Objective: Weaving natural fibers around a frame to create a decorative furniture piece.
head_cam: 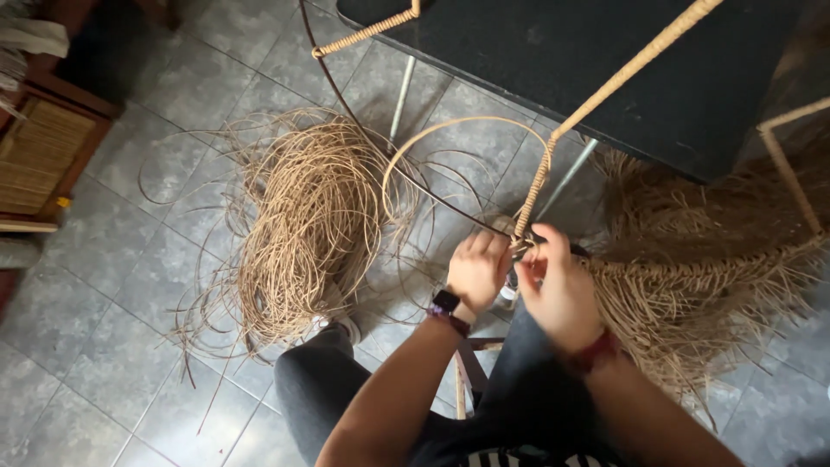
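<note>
My left hand (477, 270) and my right hand (558, 285) meet at the joint of a frame (605, 91) wrapped in tan cane. Both hands pinch a thin cane strand (450, 130) that loops up and back to the joint. A woven fringed section (700, 259) of loose cane ends hangs from the frame to the right of my right hand. A dark bare metal rod (346, 104) of the frame curves off to the upper left. A watch sits on my left wrist, and a red band on my right.
A big loose bundle of cane strands (303, 225) lies on the grey tiled floor (104, 346) to the left of my knees. A black table top (605, 52) on metal legs stands ahead. A wooden cabinet with a woven front (39, 156) is at far left.
</note>
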